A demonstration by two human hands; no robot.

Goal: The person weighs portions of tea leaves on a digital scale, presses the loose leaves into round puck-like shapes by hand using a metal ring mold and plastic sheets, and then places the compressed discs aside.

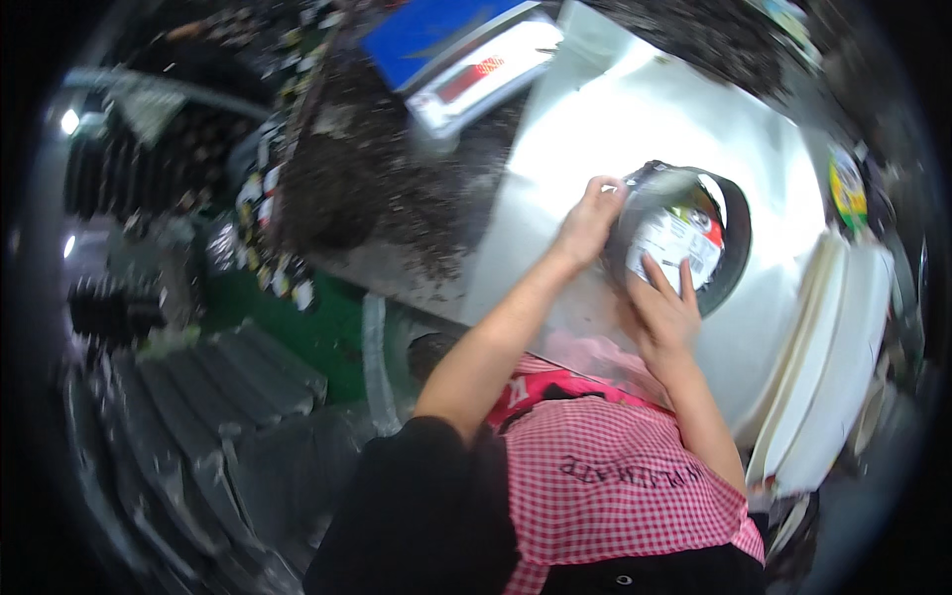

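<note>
A round, dark-edged pack [677, 238] with a printed white, red and green label is held over a shiny metal sheet [550, 201]. Its surface is glossy and partly blurred, so I cannot tell if it is a coil or a wrapped bundle. My left hand [595, 223] grips its left edge, the thumb and fingers near the rim. Pressed on the lower part of the label is my right hand [669, 312], fingers spread apart. A dark band, perhaps shadow, curves along the pack's right side.
Dark loose shredded material [416, 193] covers the worktop to the left. Behind it stand a blue box [439, 33] and a white unit with red markings [483, 78]. White stacked sheets [825, 372] lie at right, near a yellow-green packet [848, 186]. Dark wrapped bundles [216, 387] fill the lower left.
</note>
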